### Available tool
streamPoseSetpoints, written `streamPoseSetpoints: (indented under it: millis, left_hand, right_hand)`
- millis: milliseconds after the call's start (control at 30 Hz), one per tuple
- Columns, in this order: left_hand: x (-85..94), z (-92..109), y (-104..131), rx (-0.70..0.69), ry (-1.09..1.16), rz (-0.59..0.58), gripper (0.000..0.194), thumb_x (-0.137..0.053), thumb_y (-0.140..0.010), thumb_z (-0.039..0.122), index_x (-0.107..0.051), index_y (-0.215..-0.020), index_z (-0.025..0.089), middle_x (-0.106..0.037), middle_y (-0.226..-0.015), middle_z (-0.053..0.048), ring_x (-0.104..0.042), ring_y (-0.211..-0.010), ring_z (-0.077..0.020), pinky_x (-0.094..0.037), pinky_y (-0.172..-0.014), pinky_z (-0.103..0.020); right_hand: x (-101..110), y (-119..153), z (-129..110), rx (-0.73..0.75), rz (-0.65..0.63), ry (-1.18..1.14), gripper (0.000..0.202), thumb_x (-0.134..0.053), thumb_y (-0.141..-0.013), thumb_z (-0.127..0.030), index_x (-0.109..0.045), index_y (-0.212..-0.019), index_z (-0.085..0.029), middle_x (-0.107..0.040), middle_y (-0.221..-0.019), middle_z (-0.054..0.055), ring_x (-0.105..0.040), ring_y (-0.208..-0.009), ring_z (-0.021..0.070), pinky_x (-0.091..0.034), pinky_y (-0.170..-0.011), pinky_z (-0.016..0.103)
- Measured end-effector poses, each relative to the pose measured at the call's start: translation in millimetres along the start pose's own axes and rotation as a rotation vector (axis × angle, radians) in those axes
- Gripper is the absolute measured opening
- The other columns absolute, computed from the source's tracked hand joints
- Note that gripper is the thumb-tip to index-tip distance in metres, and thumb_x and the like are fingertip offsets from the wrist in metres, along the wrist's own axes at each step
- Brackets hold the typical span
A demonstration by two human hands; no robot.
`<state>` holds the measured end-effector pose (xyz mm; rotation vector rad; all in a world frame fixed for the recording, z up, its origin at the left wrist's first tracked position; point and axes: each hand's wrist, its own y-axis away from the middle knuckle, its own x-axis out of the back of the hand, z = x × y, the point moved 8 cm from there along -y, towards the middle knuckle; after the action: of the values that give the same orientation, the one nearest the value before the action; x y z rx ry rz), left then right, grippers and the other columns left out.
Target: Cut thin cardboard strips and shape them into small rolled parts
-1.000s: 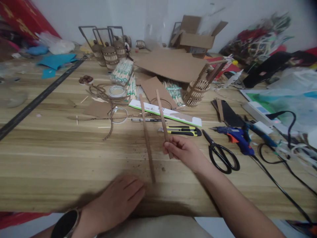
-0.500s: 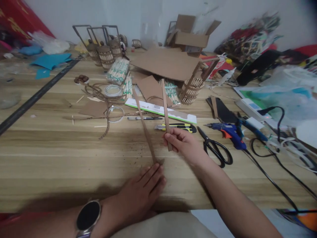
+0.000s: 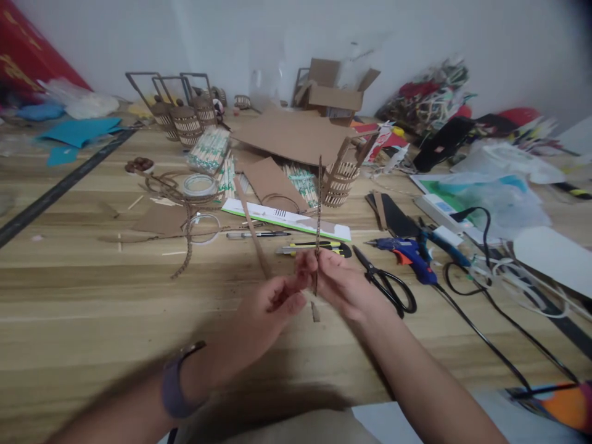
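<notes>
My right hand [image 3: 345, 280] grips a narrow brown cardboard strip [image 3: 319, 209], upright and edge-on to me, its corrugated edge showing. Close beside its lower end is my left hand [image 3: 272, 305], fingers curled and thumb apart. The left fingertips reach the strip and the right fingers; whether they touch is unclear. A second cardboard strip [image 3: 252, 228] slants away on the table, its near end by the left hand. Below the hands lies a small cardboard scrap [image 3: 315, 312]. Just beyond them is a yellow and black utility knife [image 3: 291, 248].
Black scissors [image 3: 386, 280] and a blue glue gun [image 3: 411, 256] with trailing cables lie to the right. Farther back stand stick-sided baskets [image 3: 187, 123], bundled sticks [image 3: 208, 150], a tape roll [image 3: 200, 185] and a large cardboard sheet [image 3: 291, 135]. A pen [image 3: 259, 235] lies mid-table.
My left hand has lifted off the table and moved up to the strip in my right hand. That strip has turned from flat face to edge-on. The view has shifted slightly.
</notes>
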<state>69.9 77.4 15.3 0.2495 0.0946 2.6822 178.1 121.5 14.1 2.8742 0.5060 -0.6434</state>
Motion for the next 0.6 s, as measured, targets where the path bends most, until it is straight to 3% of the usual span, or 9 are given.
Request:
streamPoseSetpoints:
  millis: [100,167,267,400,500,600]
  left_hand:
    - [-8.3,-5.7,-6.1,0.062,0.325,-0.090,0.025,-0.062,-0.084,0.040,-0.064,-0.090,0.016,-0.057,-0.073,0.002,-0.046,-0.063,-0.0116,-0.037,-0.058,-0.024]
    - [-10.6,-11.7,-8.7,0.119,0.458,-0.071,0.023,-0.068,-0.077,0.038,-0.062,-0.081,0.016,-0.051,-0.065,0.005,-0.041,-0.057,-0.0099,-0.033,-0.054,-0.023]
    - [-7.7,-18.7,-9.5,0.181,0.564,-0.012,0.022,-0.071,-0.072,0.035,-0.061,-0.077,0.016,-0.052,-0.066,0.004,-0.039,-0.055,-0.0089,-0.031,-0.051,-0.023]
    - [2.3,-23.8,-8.0,0.214,0.544,0.027,0.015,-0.067,-0.072,0.030,-0.060,-0.072,0.016,-0.052,-0.061,0.005,-0.041,-0.054,-0.0087,-0.031,-0.052,-0.023]
    - [6.5,-30.6,-6.9,0.250,0.526,0.055,0.014,-0.064,-0.070,0.026,-0.055,-0.065,0.018,-0.050,-0.055,0.006,-0.042,-0.052,-0.0090,-0.032,-0.051,-0.023]
    - [9.9,-37.7,-5.6,0.289,0.543,0.108,0.013,-0.063,-0.067,0.025,-0.053,-0.063,0.018,-0.054,-0.054,0.005,-0.045,-0.051,-0.0097,-0.034,-0.051,-0.023]
  right_hand:
    - [-13.7,1.1,14.9,-0.084,-0.113,-0.095,0.041,-0.081,-0.069,-0.054,-0.058,-0.069,-0.020,-0.060,-0.093,0.004,-0.055,-0.066,0.0129,-0.045,-0.051,0.024]
    - [-21.6,2.2,23.3,-0.140,-0.171,-0.138,0.039,-0.077,-0.074,-0.054,-0.059,-0.072,-0.020,-0.061,-0.096,0.003,-0.051,-0.057,0.0103,-0.042,-0.045,0.023]
    - [-26.9,1.3,28.2,-0.169,-0.199,-0.138,0.036,-0.074,-0.077,-0.054,-0.066,-0.085,-0.020,-0.064,-0.087,0.002,-0.052,-0.055,0.0107,-0.044,-0.046,0.024]
    - [-20.3,-4.7,26.0,-0.136,-0.120,-0.085,0.042,-0.076,-0.077,-0.053,-0.071,-0.102,-0.020,-0.067,-0.084,0.002,-0.061,-0.070,0.0142,-0.049,-0.061,0.026]
    - [-11.3,-8.6,20.8,-0.073,-0.050,-0.041,0.037,-0.079,-0.075,-0.049,-0.073,-0.097,-0.020,-0.069,-0.086,0.003,-0.062,-0.079,0.0143,-0.048,-0.072,0.026]
    - [-1.4,-10.4,15.9,-0.028,0.010,-0.046,0.029,-0.082,-0.074,-0.044,-0.074,-0.091,-0.022,-0.069,-0.085,0.001,-0.061,-0.076,0.0120,-0.048,-0.070,0.023]
